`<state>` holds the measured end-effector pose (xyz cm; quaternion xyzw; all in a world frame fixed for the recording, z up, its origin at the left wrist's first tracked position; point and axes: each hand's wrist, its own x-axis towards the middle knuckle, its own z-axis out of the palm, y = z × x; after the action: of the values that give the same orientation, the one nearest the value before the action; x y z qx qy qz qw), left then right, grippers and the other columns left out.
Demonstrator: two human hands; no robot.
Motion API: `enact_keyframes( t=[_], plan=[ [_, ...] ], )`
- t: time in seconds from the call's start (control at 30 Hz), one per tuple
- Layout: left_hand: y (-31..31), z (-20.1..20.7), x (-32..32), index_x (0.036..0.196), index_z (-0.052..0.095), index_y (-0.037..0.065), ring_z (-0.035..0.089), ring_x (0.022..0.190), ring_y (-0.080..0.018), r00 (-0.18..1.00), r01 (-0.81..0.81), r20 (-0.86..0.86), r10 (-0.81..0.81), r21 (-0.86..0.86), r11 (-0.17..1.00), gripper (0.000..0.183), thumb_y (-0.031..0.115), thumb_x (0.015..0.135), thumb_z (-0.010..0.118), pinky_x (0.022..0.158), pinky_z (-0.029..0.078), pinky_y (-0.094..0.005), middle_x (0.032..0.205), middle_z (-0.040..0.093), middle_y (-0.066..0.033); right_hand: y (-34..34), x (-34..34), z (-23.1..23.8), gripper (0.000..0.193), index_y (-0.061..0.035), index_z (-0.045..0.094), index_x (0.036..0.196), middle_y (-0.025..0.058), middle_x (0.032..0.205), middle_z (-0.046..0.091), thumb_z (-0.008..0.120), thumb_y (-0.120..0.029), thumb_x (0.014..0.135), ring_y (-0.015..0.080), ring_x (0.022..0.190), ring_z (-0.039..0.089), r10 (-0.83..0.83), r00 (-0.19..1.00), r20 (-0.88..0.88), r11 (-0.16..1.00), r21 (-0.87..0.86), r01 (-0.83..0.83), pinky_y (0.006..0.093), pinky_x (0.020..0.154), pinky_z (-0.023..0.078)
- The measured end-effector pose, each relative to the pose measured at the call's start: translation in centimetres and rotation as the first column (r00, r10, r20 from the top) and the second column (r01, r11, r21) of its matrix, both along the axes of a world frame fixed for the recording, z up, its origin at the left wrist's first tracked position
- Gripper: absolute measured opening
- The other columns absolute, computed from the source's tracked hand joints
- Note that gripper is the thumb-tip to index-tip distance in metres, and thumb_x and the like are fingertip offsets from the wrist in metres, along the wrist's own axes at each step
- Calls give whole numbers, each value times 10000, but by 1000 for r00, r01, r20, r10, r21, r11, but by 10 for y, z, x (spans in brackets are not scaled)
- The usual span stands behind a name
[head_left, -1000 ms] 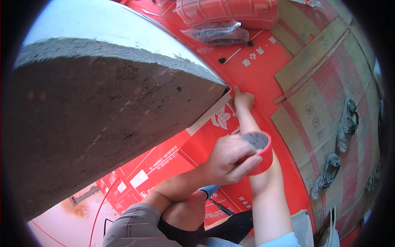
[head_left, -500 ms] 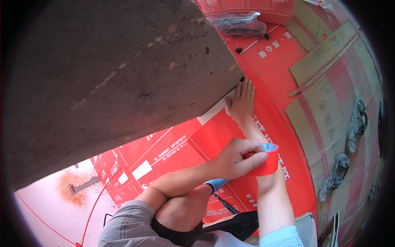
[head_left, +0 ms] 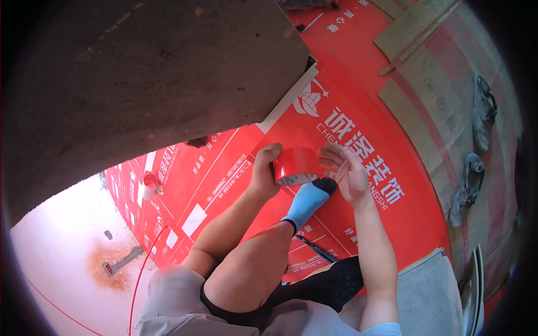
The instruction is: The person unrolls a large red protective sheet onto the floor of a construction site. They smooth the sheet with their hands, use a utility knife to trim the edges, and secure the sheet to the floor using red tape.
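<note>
Both hands meet at the roll of red tape (head_left: 297, 166): the left hand (head_left: 265, 171) is clenched on its left side, thumb on the upper edge, while the right hand (head_left: 346, 171) is released, palm turned toward the roll and fingers spread just beside its right side, not visibly gripping. The roll hangs in the air just above the blue sock (head_left: 307, 200) on the person's raised foot, with its open core facing down toward that foot.

By my judgement the roll is light and fairly stiff, a hollow ring that will not crush under a firm pinch. Its glossy outer wrap looks slick, and any loose end would be sticky, so the surest hold is across the two flat edges or with fingers hooked through the core.

Beneath the roll lies red printed floor sheeting (head_left: 358, 84). Up and left of the roll, a grey concrete mass (head_left: 140, 78) overhangs the floor, with a white strip (head_left: 288, 101) at its foot. Well right of the roll lie cardboard sheets (head_left: 437, 95) and a pair of dusty grey shoes (head_left: 471, 168). A dark pen-like tool (head_left: 315, 249) lies on the sheeting below the roll.
</note>
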<state>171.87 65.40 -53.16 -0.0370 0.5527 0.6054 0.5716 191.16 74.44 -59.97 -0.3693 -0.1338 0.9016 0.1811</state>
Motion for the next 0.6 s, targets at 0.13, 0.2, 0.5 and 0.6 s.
enact_keyframes(
  t=[0.13, 0.2, 0.5, 0.6],
  plan=[
    [-18, -2, -7, 713, 466, 119, 557, 720, -139, 999, 37, -7, -36, 47, 998, 198, 247, 856, 517, 677, 463, -319, 674, 485, -13, -15, 1, 26, 519, 0, 507, 1363, 182, 1254, 613, 372, -390, 1048, 278, 1121, 631, 109, 994, -32, 994, 30, -108, 433, 917, 528],
    [-25, -3, -8, 672, 421, 110, 495, 699, -112, 990, 120, -88, -112, 105, 987, 195, 175, 836, 505, 648, 424, -296, 658, 460, 2, -19, 2, 33, 517, 4, 484, 1386, 183, 1277, 586, 415, -362, 1027, 285, 1136, 619, 180, 982, -60, 983, 54, -176, 432, 898, 543],
    [-29, -12, 4, 632, 416, 91, 451, 655, -97, 941, 332, -132, -311, 188, 924, 220, 101, 834, 503, 624, 376, -272, 650, 484, 6, -24, 15, 36, 753, -10, 452, 1420, 106, 1331, 522, 738, -38, 724, 227, 1127, 579, 354, 933, -69, 907, 269, -324, 383, 911, 540],
    [-24, -11, 8, 626, 414, 93, 444, 643, -93, 946, 319, -116, -303, 166, 933, 229, 100, 836, 506, 610, 366, -269, 651, 485, 7, -16, 17, 30, 728, -9, 490, 1381, 91, 1279, 555, 767, -26, 708, 200, 1087, 586, 385, 922, -47, 890, 284, -357, 353, 938, 511]
  ],
)
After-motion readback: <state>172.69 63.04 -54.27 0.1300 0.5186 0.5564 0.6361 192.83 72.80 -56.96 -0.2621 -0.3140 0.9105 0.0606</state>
